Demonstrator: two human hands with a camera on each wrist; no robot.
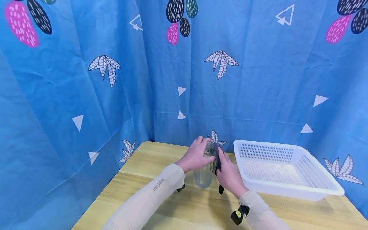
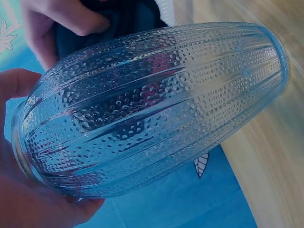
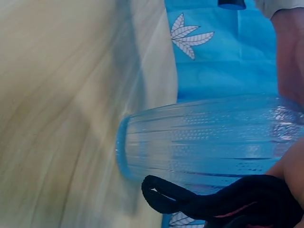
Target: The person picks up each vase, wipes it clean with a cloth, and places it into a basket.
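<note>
Gripping a clear glass vase near its rim, the left hand has its thumb and fingers bent round the top, spread about as wide as the mouth. The right hand pinches a bunched dark cloth against the vase's side, its thumb and fingers closed on the fabric; a loop of cloth hangs toward the base. The vase stands roughly upright between the two hands, over the wooden table; whether its base touches the wood I cannot tell. Ribs and small raised dots run along the glass. To the right of the right hand, a white plastic basket with slotted walls sits on the table. A black device is strapped at the right wrist, over a pale sleeve. Behind hangs a blue curtain printed with leaves and triangles.
</note>
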